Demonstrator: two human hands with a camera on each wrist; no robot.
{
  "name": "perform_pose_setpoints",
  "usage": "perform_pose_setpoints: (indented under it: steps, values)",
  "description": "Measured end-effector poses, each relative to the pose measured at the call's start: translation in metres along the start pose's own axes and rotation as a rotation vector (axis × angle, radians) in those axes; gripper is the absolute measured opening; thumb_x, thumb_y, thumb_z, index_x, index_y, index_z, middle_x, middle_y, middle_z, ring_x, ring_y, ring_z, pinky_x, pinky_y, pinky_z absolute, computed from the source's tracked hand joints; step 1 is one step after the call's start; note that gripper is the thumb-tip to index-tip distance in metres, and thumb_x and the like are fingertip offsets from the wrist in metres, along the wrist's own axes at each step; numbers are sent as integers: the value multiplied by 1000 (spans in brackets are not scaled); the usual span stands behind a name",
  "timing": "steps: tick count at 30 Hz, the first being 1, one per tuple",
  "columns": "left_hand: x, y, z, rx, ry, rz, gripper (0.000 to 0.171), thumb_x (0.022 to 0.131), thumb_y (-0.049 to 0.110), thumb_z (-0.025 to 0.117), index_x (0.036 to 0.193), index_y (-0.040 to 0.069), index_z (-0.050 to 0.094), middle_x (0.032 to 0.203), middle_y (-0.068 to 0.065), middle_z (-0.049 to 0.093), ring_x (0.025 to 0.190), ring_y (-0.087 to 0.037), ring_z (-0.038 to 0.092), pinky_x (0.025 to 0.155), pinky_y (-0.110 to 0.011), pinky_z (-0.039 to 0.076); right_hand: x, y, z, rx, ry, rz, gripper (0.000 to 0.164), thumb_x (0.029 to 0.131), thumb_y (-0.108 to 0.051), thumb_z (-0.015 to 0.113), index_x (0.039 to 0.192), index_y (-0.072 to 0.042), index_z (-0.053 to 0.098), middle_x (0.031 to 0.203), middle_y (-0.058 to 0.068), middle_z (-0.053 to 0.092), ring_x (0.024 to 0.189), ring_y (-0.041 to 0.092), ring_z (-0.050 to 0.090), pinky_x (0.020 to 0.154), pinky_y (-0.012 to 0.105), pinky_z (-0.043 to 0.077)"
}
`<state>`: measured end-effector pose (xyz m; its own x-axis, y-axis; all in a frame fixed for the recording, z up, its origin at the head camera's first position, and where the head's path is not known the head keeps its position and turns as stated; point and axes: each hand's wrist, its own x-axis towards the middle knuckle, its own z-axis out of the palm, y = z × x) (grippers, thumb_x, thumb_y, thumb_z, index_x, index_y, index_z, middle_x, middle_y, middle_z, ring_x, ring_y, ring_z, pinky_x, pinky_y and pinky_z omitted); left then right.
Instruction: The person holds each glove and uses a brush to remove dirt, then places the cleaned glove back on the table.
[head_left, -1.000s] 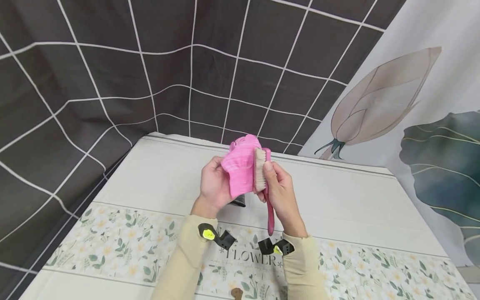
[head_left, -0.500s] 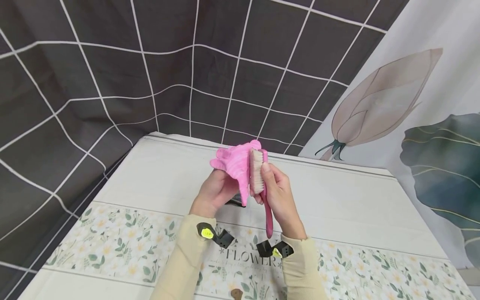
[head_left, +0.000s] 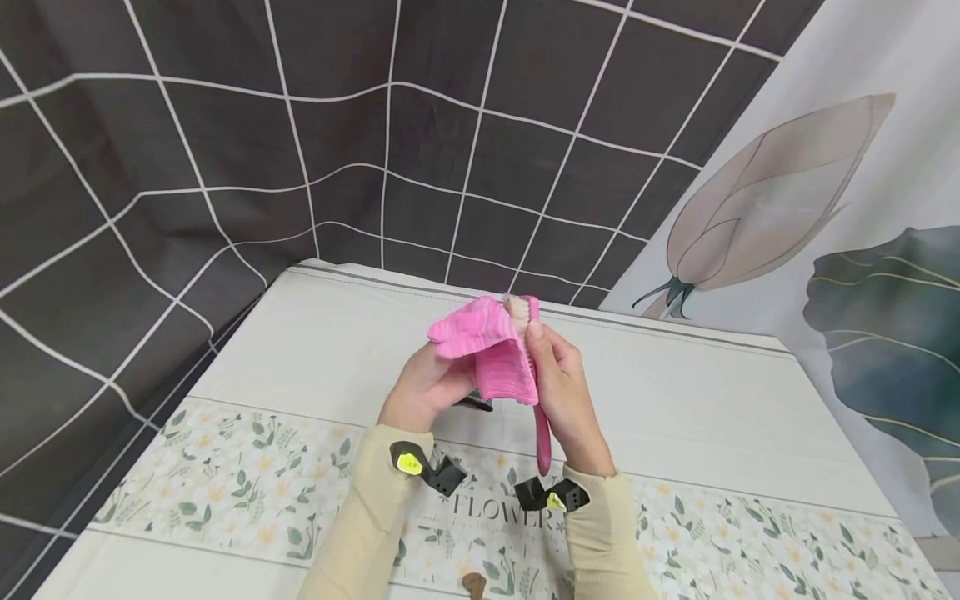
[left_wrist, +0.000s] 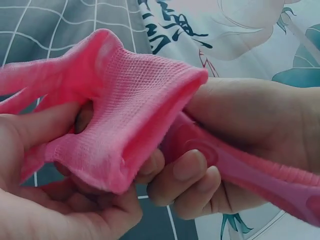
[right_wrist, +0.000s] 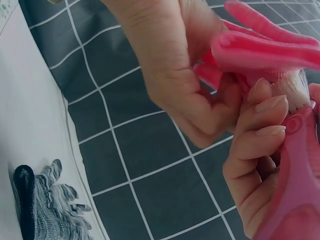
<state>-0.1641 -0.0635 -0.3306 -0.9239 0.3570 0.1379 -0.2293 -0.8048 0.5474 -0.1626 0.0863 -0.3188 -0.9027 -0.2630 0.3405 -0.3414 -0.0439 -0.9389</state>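
A pink knitted glove (head_left: 506, 367) hangs between both hands in the head view. My left hand (head_left: 420, 387) pinches it between thumb and fingers, and its cuff opening faces right in the left wrist view. My right hand (head_left: 566, 392) grips a pink brush (head_left: 543, 442) with pale bristles, handle pointing down. The bristles (right_wrist: 292, 90) lie against the glove in the right wrist view. From above, the cuff covers most of the brush head. Below the hands, a grey striped glove with a dark cuff (right_wrist: 55, 210) lies on the table.
The table wears a white cloth (head_left: 315, 333) with a floral band and the printed word FLOWER. A small brown object (head_left: 474, 585) lies at the near edge. Behind hangs a dark checked curtain (head_left: 427, 133); a leaf-patterned white one (head_left: 750, 208) is at right.
The pink glove has been turned in my left hand; its fingers now point left and its cuff has swung right across the brush. My right hand keeps its grip on the brush.
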Motion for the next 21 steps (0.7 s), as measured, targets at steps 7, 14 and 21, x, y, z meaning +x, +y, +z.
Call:
perform_pose_setpoints:
  steps: [7, 14, 21]
  values:
    - [7, -2, -1, 70, -114, -186, 39, 82, 27, 52, 115, 9, 44, 107, -8, 45, 94, -20, 48, 81, -36, 39, 1, -1, -1, 10, 28, 1, 35, 88, -32, 38, 92, -3, 56, 62, 12, 51, 54, 17, 48, 43, 29, 41]
    - [2, 1, 0, 78, 32, -68, 33, 85, 22, 47, 115, 10, 44, 110, -7, 44, 100, -17, 43, 85, -34, 35, 3, 3, -3, 66, -24, 21, 34, 88, -32, 39, 81, 0, 49, 51, 16, 44, 36, 20, 38, 30, 28, 32]
    - [1, 5, 4, 24, 233, 45, 35, 83, 17, 49, 116, 7, 43, 111, -8, 44, 99, -17, 42, 85, -30, 34, 3, 4, -2, 136, -20, 46, 36, 87, -34, 39, 81, 1, 47, 53, 20, 46, 37, 21, 38, 31, 26, 33]
